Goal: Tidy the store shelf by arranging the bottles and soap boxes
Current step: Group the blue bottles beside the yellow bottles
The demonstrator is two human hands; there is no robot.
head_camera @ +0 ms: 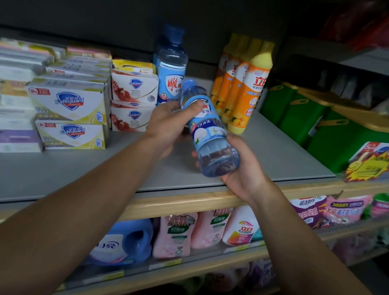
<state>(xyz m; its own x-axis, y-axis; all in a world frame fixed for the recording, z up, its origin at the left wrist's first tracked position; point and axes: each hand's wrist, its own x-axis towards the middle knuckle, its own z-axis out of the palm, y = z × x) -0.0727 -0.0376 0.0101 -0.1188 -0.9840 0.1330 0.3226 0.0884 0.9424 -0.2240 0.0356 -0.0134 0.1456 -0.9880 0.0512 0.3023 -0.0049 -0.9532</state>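
Both hands hold one blue bottle [210,130], tilted, over the shelf [270,153] front edge. Right hand [240,172] cups its base; left hand [169,124] closes its grip near the neck. Risk: swinging it upright could knock the standing blue bottle [171,75] or orange bottles [242,86] behind.

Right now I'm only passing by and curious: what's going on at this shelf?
A person is tidying a store shelf. Both hands hold one blue bottle, tilted with its cap toward the back: the left hand grips near the top, the right hand cups the base. It is off the shelf, in front of an upright blue bottle. Orange bottles stand in a row to the right, and soap boxes are stacked to the left.
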